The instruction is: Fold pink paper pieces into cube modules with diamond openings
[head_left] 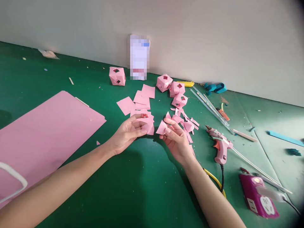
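My left hand [129, 131] has its fingers closed on a folded pink paper piece [149, 126], just in front of some loose paper squares. A small pointed paper piece [161, 127] is pinched in my right hand [175, 136], a short gap away from the left one. Flat pink paper squares [125, 105] lie overlapping beyond my left hand. Past my right hand is a pile of pink paper strips and scraps [189, 126]. Several finished-looking pink paper balls with diamond holes stand farther back, one paper ball [117, 76] at the left and others [164, 83] at the right.
A large pink sheet [47, 133] covers the left side of the green table [114, 196]. To the right lie a pink glue gun [221, 147], clear glue sticks [213, 110] and a purple power strip [255, 193]. A phone [139, 57] leans on the wall.
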{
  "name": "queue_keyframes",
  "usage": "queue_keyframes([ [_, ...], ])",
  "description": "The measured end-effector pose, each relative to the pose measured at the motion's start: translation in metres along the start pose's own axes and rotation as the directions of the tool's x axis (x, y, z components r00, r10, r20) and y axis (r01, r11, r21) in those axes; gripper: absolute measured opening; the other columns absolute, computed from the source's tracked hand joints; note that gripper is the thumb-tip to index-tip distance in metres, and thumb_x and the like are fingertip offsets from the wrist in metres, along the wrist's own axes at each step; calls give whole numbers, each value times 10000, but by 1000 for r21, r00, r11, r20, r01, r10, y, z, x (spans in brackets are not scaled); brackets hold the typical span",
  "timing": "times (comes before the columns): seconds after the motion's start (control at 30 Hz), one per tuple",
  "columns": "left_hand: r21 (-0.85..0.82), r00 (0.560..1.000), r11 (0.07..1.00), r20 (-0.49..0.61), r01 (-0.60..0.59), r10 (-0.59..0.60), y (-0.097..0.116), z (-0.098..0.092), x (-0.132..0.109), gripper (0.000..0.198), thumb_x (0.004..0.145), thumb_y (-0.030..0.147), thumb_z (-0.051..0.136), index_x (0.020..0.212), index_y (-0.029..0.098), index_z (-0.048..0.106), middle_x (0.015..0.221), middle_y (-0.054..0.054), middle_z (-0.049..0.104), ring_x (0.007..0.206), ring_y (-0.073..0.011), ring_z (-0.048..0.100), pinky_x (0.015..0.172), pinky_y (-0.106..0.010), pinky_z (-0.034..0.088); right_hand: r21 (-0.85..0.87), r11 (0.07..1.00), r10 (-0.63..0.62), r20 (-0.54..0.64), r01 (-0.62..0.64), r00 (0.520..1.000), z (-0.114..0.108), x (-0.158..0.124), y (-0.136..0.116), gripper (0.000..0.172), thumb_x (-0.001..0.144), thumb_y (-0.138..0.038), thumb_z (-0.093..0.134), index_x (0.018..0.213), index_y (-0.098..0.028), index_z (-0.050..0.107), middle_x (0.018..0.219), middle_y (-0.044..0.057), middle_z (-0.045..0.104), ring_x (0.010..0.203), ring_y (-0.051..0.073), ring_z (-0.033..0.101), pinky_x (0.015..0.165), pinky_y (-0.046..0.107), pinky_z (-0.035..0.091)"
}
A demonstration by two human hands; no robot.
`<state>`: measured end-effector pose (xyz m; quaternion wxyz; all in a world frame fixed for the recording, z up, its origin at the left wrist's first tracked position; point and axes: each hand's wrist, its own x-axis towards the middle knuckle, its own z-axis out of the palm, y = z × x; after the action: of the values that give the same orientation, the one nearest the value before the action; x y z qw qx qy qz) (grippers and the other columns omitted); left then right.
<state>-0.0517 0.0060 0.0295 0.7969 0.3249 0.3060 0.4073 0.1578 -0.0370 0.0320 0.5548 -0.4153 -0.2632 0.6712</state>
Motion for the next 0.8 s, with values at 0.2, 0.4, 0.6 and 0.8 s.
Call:
queue_keyframes([
  [0.2,-1,994,995,55,95,-95,-2,-6,-1,524,774,226,916,1242,228,681,836,17,772,742,-101,717,717,-192,547,52,997,59,9,-60,998,0,0,-3,389,725,-353,941,1084,-285,808,784,-53,686,626,47,630,682,143,590],
  [0.4,21,988,993,103,113,-114,-4,-10,0,588,756,278,931,1276,231,661,812,13,773,602,-80,648,586,-182,515,-13,998,61,62,-61,996,3,-3,-2,331,746,-344,933,1049,-285,815,826,-40,728,657,61,649,694,160,583],
  [0.6,55,983,993,143,105,-112,-3,-10,0,597,761,301,930,1286,226,655,685,46,706,584,-65,592,577,-158,479,-95,995,43,58,-37,997,8,-4,-1,297,750,-346,926,1013,-277,806,793,-37,700,680,86,629,712,214,582],
  [0.8,69,981,991,149,112,-121,-3,-13,-1,581,773,293,919,1287,230,655,688,48,693,603,-79,593,616,-187,509,-103,994,47,73,-40,996,8,-6,-1,298,741,-340,928,1000,-276,797,776,-37,680,674,95,622,698,230,567],
])
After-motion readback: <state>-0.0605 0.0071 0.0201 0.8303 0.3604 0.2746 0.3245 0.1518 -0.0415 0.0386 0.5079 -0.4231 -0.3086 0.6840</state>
